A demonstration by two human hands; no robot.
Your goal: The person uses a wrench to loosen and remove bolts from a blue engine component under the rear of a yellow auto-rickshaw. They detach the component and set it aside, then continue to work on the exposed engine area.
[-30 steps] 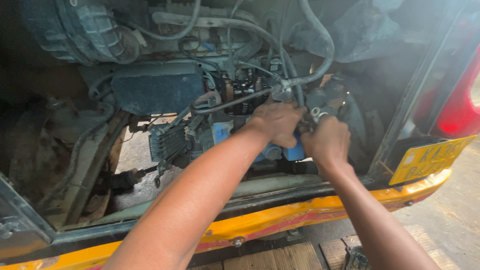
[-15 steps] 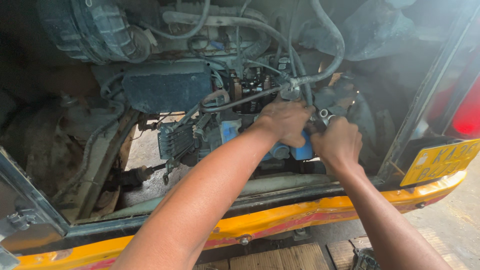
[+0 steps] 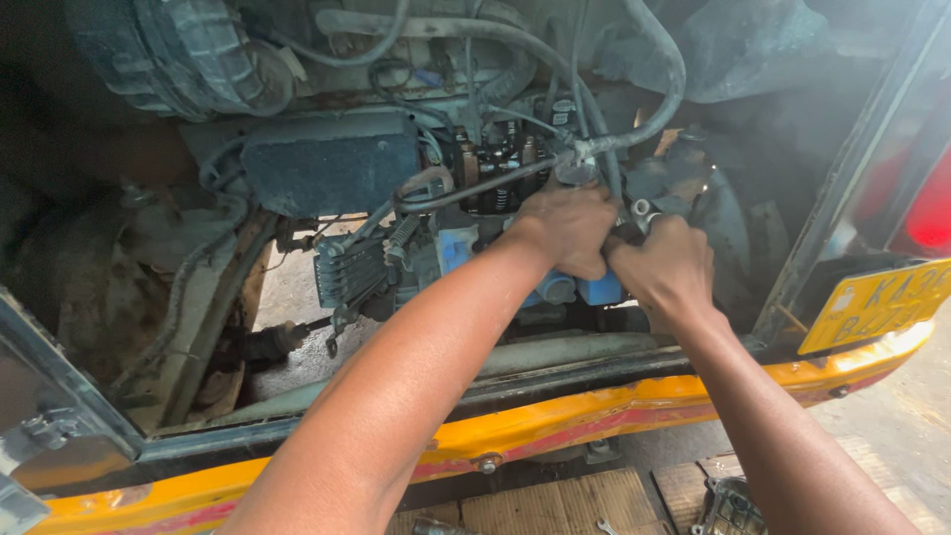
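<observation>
Deep in the open engine bay sat a small shiny metal part with a round hole (image 3: 642, 210), and both hands met right at it. It poked out between them, just above the right hand (image 3: 666, 269) and beside the knuckles of the left hand (image 3: 567, 230). The right hand was closer to it and looked curled around something, but I could not tell just what it gripped, because the fingers hid it. The left hand was bent shut too, pressed down on the dirty grey engine block (image 3: 495, 178), and what it held was hidden as well. A long grey rubber hose (image 3: 466, 193) ran sideways, from the left over to the hands. Under the hands peeked a blue plastic piece (image 3: 599, 289). Farther left was a dark finned metal part (image 3: 347, 269). Along the bottom ran the yellow painted bumper (image 3: 555, 426), with a yellow number plate (image 3: 872, 302) on the right.
</observation>
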